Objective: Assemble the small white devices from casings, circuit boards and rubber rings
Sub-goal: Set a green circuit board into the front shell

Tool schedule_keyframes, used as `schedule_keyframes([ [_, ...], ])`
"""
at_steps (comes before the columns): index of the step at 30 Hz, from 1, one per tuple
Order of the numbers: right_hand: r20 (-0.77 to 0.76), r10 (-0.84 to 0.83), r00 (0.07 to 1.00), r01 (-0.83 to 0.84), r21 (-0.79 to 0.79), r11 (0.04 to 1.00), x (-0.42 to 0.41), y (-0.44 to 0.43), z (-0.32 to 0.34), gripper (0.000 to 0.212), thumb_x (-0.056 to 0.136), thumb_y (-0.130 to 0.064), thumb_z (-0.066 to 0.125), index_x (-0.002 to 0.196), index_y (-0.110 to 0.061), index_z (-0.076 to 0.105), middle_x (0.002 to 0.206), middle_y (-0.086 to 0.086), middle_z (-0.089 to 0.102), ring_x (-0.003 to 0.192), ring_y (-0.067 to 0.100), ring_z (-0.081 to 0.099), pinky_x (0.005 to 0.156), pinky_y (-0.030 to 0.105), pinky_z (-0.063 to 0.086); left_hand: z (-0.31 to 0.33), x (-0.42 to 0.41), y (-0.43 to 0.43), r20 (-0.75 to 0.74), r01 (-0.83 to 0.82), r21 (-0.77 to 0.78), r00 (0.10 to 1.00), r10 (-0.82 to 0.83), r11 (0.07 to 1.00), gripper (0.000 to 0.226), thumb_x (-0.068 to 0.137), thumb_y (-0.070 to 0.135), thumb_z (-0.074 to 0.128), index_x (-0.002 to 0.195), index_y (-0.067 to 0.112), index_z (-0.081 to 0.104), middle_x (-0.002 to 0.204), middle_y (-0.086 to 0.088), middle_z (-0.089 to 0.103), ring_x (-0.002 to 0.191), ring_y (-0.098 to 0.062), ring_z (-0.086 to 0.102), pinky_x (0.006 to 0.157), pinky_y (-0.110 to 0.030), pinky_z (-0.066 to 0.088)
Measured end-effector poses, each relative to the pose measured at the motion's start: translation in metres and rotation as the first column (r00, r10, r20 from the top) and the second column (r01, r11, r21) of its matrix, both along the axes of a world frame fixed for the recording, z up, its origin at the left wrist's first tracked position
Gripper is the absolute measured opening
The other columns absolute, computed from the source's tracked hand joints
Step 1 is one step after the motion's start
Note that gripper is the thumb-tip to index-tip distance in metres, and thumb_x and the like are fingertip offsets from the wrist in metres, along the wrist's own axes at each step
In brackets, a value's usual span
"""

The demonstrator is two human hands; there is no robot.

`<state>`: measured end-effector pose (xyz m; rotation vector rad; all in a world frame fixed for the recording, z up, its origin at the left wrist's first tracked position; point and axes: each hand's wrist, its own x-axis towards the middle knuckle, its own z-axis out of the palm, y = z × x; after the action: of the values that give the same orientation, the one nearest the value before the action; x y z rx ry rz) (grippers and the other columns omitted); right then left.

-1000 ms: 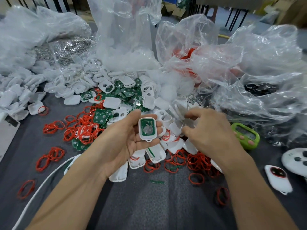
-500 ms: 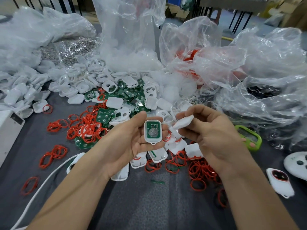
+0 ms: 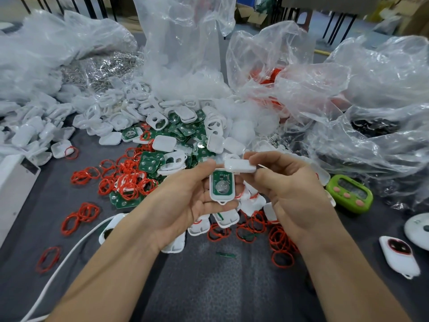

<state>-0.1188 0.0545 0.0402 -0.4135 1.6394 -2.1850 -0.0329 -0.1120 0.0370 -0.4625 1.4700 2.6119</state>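
Note:
My left hand [image 3: 185, 201] holds a white casing half [image 3: 221, 188], palm up, with a green circuit board and a round silver cell showing inside it. My right hand [image 3: 292, 194] pinches a second white casing shell [image 3: 239, 165] just above the top edge of the first one, nearly touching it. Behind my hands lies a heap of white casings [image 3: 162, 112] mixed with green circuit boards [image 3: 150, 162]. Red rubber rings [image 3: 125, 180] are scattered on the grey mat to the left and below my right hand.
Crumpled clear plastic bags [image 3: 348, 101] fill the back and right. A green timer [image 3: 349, 194] sits at the right, with a finished white device [image 3: 399, 254] and a round white object [image 3: 417, 226] nearer. A white box [image 3: 14, 182] and a white cable [image 3: 69, 252] lie at the left.
My right hand picked a white casing shell out of the pile and brought it left to just above the casing half in my left hand. My left hand rose slightly.

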Motion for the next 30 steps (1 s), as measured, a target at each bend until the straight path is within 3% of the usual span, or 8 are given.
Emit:
schedule_keyframes([
  [3,-0.143,-0.046,0.989,0.063,0.115,0.991,-0.003,0.003,-0.001,0.04,0.082,0.019,0.064,0.069,-0.017,0.078,0.098,0.003,0.08,0.095,0.014,0.077,0.074,0.02,0.058,0.002,0.0,0.0,-0.002,-0.01,-0.006,1.0,0.01,1.0,0.041,0.108,0.029,0.043,0.129,0.003,0.065,0.121,-0.022,0.072,0.107,-0.029,0.073,0.086,-0.041,0.063],
  [7,-0.23,-0.011,0.973,0.062,0.217,0.974,-0.002,0.005,-0.003,0.018,0.067,-0.009,0.078,0.079,-0.023,0.081,0.092,-0.004,0.081,0.089,0.012,0.078,0.07,0.019,0.058,0.003,0.001,0.002,0.004,-0.01,-0.017,1.0,0.01,1.0,0.038,0.109,0.024,0.043,0.128,0.002,0.067,0.121,-0.018,0.074,0.105,-0.029,0.074,0.085,-0.041,0.063],
  [14,-0.332,0.067,0.941,0.108,0.481,0.87,0.0,0.007,-0.005,0.032,0.062,-0.021,0.091,0.09,-0.031,0.08,0.095,-0.017,0.079,0.089,0.002,0.076,0.083,0.031,0.061,0.001,0.004,0.0,0.005,0.013,-0.019,1.0,-0.013,1.0,0.035,0.106,0.023,0.046,0.126,0.003,0.067,0.121,-0.018,0.074,0.112,-0.031,0.072,0.087,-0.041,0.063],
  [17,-0.409,-0.004,0.913,0.273,0.601,0.751,0.005,0.006,-0.002,0.036,0.065,-0.042,0.093,0.098,-0.037,0.078,0.09,-0.024,0.076,0.081,-0.007,0.071,0.074,0.016,0.054,-0.001,0.003,-0.001,-0.006,-0.011,0.01,1.0,0.011,1.0,0.035,0.105,0.021,0.047,0.126,0.003,0.068,0.122,-0.018,0.073,0.115,-0.032,0.07,0.085,-0.04,0.063],
  [20,-0.532,-0.048,0.846,0.448,0.658,0.606,0.011,0.003,0.001,0.029,0.073,-0.057,0.083,0.091,-0.035,0.079,0.08,-0.023,0.073,0.078,-0.005,0.068,0.073,0.021,0.054,-0.001,0.002,-0.002,-0.013,-0.034,0.056,0.999,0.035,0.998,0.035,0.102,0.02,0.052,0.124,0.001,0.07,0.122,-0.02,0.073,0.112,-0.032,0.071,0.081,-0.039,0.063],
  [23,-0.45,-0.053,0.891,0.347,0.601,0.72,0.014,-0.001,0.002,0.005,0.087,-0.037,0.076,0.084,-0.034,0.078,0.07,-0.016,0.074,0.066,0.003,0.073,0.071,0.034,0.062,-0.002,0.0,-0.001,-0.02,-0.039,0.077,0.999,0.04,0.996,0.042,0.09,0.024,0.059,0.122,0.0,0.07,0.121,-0.02,0.073,0.106,-0.029,0.073,0.079,-0.038,0.064],
  [25,-0.337,-0.053,0.94,0.242,0.547,0.801,0.013,-0.001,0.001,0.014,0.093,-0.031,0.072,0.08,-0.033,0.078,0.068,-0.011,0.076,0.063,0.009,0.074,0.068,0.037,0.063,-0.002,-0.001,-0.001,-0.02,-0.037,0.088,0.999,0.039,0.995,0.043,0.088,0.025,0.06,0.121,0.0,0.07,0.121,-0.02,0.073,0.103,-0.028,0.075,0.077,-0.037,0.064],
  [30,0.006,0.009,1.0,-0.011,0.402,0.916,0.008,-0.003,0.001,0.012,0.094,-0.018,0.074,0.086,-0.02,0.082,0.082,0.003,0.08,0.067,0.015,0.075,0.06,0.023,0.058,-0.001,0.001,-0.002,-0.031,0.002,0.153,1.0,0.003,0.988,0.039,0.098,0.023,0.055,0.126,0.0,0.066,0.125,-0.021,0.071,0.105,-0.028,0.074,0.078,-0.037,0.064],
])
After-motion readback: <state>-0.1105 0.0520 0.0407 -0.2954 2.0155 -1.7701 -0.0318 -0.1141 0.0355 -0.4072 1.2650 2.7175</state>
